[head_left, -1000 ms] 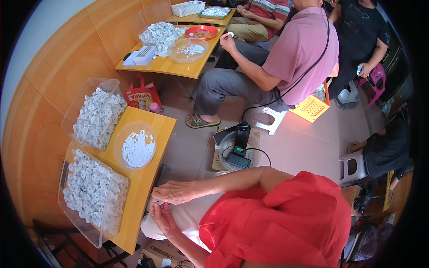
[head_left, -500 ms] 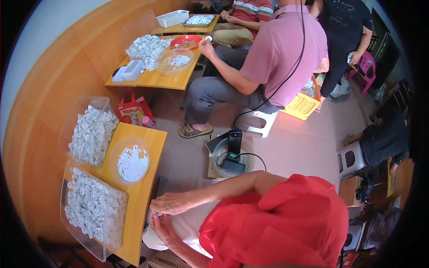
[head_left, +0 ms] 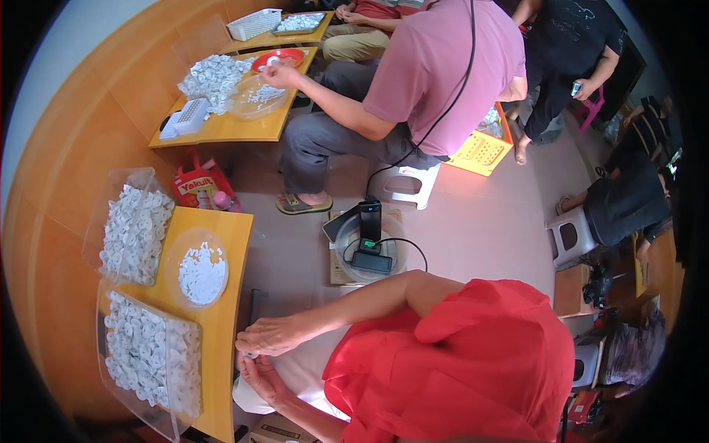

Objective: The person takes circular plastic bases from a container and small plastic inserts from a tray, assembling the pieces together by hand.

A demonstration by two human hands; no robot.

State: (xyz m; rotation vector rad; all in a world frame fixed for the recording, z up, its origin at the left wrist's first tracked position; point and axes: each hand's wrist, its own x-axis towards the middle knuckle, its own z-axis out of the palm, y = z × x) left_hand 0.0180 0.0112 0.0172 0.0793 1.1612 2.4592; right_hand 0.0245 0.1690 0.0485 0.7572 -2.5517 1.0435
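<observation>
Since the earlier frame, the co-worker's forearm (head_left: 332, 96) has reached in over the far desk (head_left: 240, 133), and my view has swung so that both desks sit further left. Past the near desk (head_left: 227, 310), a clear round tub (head_left: 399, 258) sits low on a flat cardboard piece (head_left: 337, 266), carrying dark devices (head_left: 370, 219) and a looping black cable (head_left: 416, 245). Further back I see a white stool (head_left: 425, 188) and an orange crate (head_left: 481, 153), and a red bag (head_left: 201, 188) stands between the two desks. Red shirt cloth (head_left: 450, 354) takes up the lower right.

I find the pale disc (head_left: 251, 355) just beside the near desk's edge, small and greyish white, largely covered by the right hand (head_left: 272, 336). Below it, the left hand (head_left: 263, 380) has its fingers pinched on the disc. The right fingers curl over it from above, but their tips are hidden, so I can't tell whether they grip.

On the near desk, two clear bins, the rear bin (head_left: 94, 240) and the front bin (head_left: 190, 369), are heaped with white discs (head_left: 136, 354) with holes. Beside them, a shallow clear bowl (head_left: 171, 269) holds tiny white pieces (head_left: 202, 275).
</observation>
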